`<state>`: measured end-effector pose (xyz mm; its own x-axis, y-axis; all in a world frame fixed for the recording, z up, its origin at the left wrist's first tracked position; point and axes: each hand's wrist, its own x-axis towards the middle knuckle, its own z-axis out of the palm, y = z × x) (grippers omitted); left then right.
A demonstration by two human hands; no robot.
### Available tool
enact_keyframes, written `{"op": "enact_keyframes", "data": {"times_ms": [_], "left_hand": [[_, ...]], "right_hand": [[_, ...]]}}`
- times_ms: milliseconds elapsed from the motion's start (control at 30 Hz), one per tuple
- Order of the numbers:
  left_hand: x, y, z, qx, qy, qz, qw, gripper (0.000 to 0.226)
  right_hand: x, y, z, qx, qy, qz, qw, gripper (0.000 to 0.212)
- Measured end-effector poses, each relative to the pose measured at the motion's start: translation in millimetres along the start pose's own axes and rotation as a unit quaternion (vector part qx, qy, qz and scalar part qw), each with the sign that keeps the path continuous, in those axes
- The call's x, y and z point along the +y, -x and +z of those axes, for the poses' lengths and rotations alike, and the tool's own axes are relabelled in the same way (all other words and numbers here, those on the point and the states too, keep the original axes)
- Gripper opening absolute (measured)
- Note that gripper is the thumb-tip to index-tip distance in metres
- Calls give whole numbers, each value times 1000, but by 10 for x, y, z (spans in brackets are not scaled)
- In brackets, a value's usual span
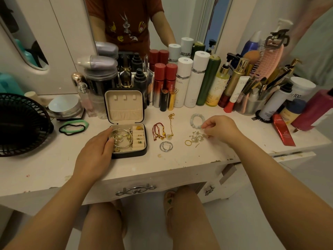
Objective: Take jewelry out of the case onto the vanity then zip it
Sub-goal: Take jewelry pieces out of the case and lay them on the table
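Fingers (209, 125) of right hand (222, 129) pinching small jewelry (203, 127), left hand (98, 147) on case (131, 154)

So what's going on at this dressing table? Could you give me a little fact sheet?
Case: black jewelry case with cream lining, open, lid upright
Still inside: silver bangles, small gold pieces
Left hand: rests on the case's left edge
Right hand: fingertips pinched over small silver earrings; anything held is too small to tell
On white vanity top: red cord bracelets with gold charms, gold chain necklace, pale green bead bracelet, silver hoops, thin gold ring
Stage: case not yet emptied
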<state>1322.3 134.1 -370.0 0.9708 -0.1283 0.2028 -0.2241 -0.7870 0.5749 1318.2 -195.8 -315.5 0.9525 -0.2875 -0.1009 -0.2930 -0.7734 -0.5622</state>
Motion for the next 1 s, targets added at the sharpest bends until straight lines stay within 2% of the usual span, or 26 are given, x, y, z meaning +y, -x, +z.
{"op": "enact_keyframes", "data": {"times_ms": [133,267,333,467,567,633,767,900,1000], "left_hand": [[-20,-4,7,1,1,-3,1000,42],[-8,-5,8,-5,1,0,1000,47],[13,-3,-6,-9,5,4,1000,55],[42,20,-12,-5,5,1,1000,44],[27,15,-30,-9,9,1,1000,49],[6,13,-37,-10,8,0,1000,55],[1,15,-30,-1,8,3,1000,43],[-3,11,-43,-2,16,18,1000,52],[10,16,-44,1,17,9,1000,47]], "right_hand": [[-145,37,-41,-4,-120,14,993,16],[-438,88,0,-26,-175,-30,984,21],[-634,133,104,-44,-175,-58,982,18],[-1056,240,449,-96,-136,-110,980,17],[-1314,300,696,-129,-114,-147,974,15],[-1436,306,827,-133,-96,-164,973,17],[-1568,288,1009,-130,-58,-184,973,16],[-1593,262,1069,-123,-58,-194,972,18],[-1570,266,1022,-122,-51,-192,972,21]]}}
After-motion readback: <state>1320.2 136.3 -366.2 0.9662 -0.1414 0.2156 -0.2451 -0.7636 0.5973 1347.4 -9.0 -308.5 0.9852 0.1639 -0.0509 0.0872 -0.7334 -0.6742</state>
